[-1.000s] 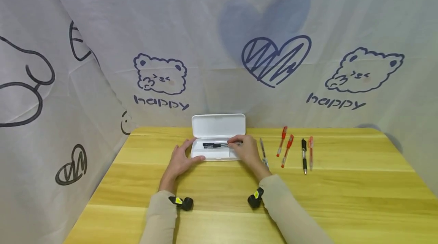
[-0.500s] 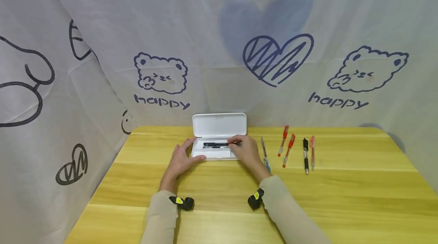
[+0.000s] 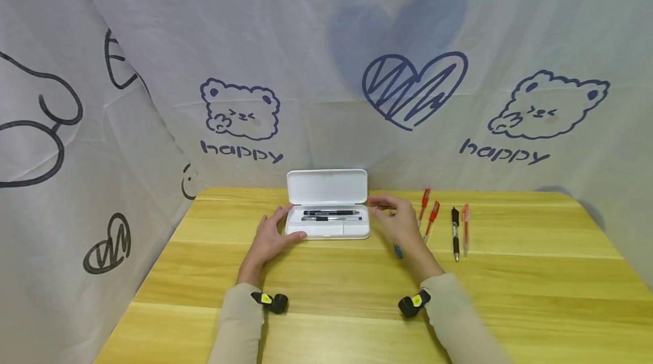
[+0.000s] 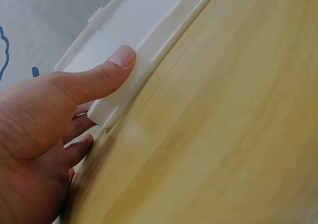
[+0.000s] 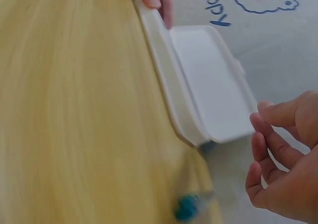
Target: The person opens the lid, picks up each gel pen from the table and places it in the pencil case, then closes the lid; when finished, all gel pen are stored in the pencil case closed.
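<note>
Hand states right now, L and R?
Left hand: holding the white rectangular plastic pencil case.
Right hand: open, loosely curled, holding nothing visible.

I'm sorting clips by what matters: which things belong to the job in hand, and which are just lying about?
Seemingly in the job: left hand, case it holds, two cased pens, right hand.
Lying loose, perhaps for later: two red pens, black pen, pink pen, blue-ended pen (partly hidden).
</note>
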Motion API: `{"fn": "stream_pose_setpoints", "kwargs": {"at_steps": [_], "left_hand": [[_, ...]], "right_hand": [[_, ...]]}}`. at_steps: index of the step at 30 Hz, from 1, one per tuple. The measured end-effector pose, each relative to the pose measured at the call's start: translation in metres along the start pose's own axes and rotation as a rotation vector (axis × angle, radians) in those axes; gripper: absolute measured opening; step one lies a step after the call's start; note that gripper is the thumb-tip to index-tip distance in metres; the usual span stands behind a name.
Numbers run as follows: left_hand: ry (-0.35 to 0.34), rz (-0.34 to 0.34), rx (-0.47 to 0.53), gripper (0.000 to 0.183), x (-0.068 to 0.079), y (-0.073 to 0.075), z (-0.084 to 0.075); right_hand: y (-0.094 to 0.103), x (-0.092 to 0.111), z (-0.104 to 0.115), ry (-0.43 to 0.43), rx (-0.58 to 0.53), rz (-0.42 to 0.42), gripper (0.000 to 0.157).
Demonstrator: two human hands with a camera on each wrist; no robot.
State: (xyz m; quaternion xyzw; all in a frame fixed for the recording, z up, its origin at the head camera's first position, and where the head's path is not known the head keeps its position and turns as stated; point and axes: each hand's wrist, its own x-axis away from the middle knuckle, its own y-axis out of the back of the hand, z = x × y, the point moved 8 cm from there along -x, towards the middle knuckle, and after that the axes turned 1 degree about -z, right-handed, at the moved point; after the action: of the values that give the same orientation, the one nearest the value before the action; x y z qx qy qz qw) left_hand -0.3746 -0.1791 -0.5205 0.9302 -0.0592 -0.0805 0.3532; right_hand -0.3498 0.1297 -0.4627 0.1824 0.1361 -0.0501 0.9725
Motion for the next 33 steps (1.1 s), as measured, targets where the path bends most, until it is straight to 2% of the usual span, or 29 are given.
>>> {"fn": "stream_pose_setpoints", "kwargs": {"at_steps": [8, 16, 22, 27, 30, 33], "left_hand": [[0.006, 0.008, 0.002, 0.09, 0.001, 0.002, 0.0], [0.001, 0.006, -0.007, 0.089, 0.0, 0.003, 0.003], [0.02, 0.004, -0.001, 0.088, 0.001, 0.002, 0.005], [-0.001, 0.003, -0.01, 0.088, 0.0, 0.001, 0.003], [-0.002, -0.001, -0.007, 0.088, 0.0, 0.001, 0.002], [0.008, 0.001, 0.001, 0.088, 0.0, -0.001, 0.001]], "right_hand": [[0.052, 0.012, 0.0, 0.018, 0.026, -0.036, 0.025], [0.1, 0.034, 0.003, 0.052, 0.061, -0.113, 0.028], [0.134, 0.045, -0.015, 0.006, 0.125, -0.187, 0.03], [0.164, 0.048, -0.032, -0.05, 0.168, -0.254, 0.033], [0.176, 0.049, -0.042, -0.083, 0.2, -0.255, 0.037], [0.181, 0.051, -0.054, -0.121, 0.24, -0.211, 0.042]]}}
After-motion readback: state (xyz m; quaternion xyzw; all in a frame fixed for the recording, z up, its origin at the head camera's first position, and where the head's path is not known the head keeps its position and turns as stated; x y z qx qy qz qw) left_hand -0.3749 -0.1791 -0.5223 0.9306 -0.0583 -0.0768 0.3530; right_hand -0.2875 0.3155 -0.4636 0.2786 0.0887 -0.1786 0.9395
